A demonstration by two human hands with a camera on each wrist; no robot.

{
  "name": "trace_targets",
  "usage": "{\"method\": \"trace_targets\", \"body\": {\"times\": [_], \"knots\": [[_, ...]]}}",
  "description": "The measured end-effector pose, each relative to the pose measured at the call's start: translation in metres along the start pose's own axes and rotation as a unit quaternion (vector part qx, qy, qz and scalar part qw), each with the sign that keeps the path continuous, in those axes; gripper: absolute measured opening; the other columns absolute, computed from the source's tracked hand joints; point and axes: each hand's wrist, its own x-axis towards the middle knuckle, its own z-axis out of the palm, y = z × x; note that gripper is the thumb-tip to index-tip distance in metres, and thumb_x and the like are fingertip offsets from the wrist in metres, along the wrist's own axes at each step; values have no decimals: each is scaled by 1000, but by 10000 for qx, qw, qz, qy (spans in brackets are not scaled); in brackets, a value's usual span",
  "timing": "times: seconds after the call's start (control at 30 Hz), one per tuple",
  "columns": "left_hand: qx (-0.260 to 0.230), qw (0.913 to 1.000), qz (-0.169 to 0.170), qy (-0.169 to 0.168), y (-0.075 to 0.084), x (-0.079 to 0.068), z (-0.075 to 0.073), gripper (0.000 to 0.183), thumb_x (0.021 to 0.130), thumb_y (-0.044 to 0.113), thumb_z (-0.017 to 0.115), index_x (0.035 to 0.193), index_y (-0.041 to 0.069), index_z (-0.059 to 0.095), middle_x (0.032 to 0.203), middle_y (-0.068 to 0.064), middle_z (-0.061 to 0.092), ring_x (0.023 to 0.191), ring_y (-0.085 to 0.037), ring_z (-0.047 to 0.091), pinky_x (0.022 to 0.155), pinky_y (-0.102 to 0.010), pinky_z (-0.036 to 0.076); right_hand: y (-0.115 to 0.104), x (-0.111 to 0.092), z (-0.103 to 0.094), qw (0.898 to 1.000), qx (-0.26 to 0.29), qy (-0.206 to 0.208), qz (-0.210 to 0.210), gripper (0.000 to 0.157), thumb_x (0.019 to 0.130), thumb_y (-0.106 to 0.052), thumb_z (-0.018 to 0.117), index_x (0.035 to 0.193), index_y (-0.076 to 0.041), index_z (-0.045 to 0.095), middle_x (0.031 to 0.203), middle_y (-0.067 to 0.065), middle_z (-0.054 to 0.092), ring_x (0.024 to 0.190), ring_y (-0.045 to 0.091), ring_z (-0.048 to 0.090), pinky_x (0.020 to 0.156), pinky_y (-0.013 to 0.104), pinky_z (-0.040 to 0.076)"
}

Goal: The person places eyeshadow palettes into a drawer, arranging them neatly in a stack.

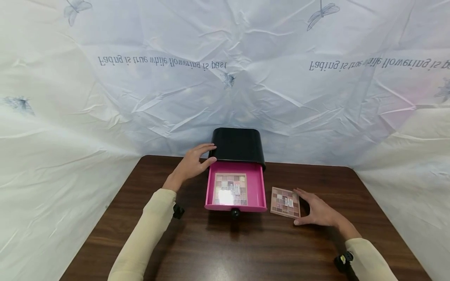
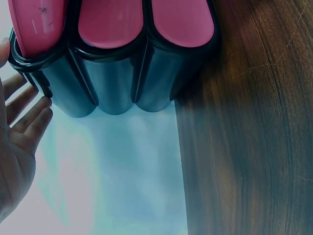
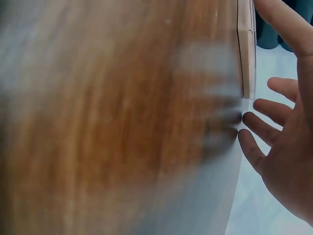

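Note:
A black cabinet with pink drawers stands at the table's back edge. Its top drawer is pulled out, and a makeup palette marked "BACK" lies inside. My left hand rests with extended fingers against the cabinet's left side; in the left wrist view that hand appears beside the top drawer. A second palette lies on the table right of the drawer. Around its right edge my right hand spreads thumb and fingers; the right wrist view shows the hand's fingers apart by the palette's edge.
The dark wooden table spreads in front of the cabinet. A round black knob juts from the open drawer's front. Behind the table hangs a wrinkled white printed sheet, which also lines both sides.

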Motion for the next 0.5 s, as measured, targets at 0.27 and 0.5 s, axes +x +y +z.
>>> {"method": "trace_targets", "body": {"times": [0.27, 0.5], "knots": [[28, 10000, 20, -22, 1, -1, 0, 56, 103, 47, 59, 148, 15, 56, 153, -7, 51, 141, -29, 48, 114, -53, 41, 2, 3, 2, 9996, -273, -10, -14, 114, 72, -61, 87, 156, 1, 38, 154, 29, 41, 137, 55, 39, 100, 73, 38], [-13, 10000, -66, -29, 4, -1, -2, 56, 102, 47, 60, 148, 16, 56, 154, -6, 50, 142, -29, 47, 115, -52, 39, -1, 5, 0, 9992, -366, 37, 124, 110, 72, -62, 86, 153, 1, 44, 152, 34, 42, 136, 56, 41, 100, 72, 41]]}}
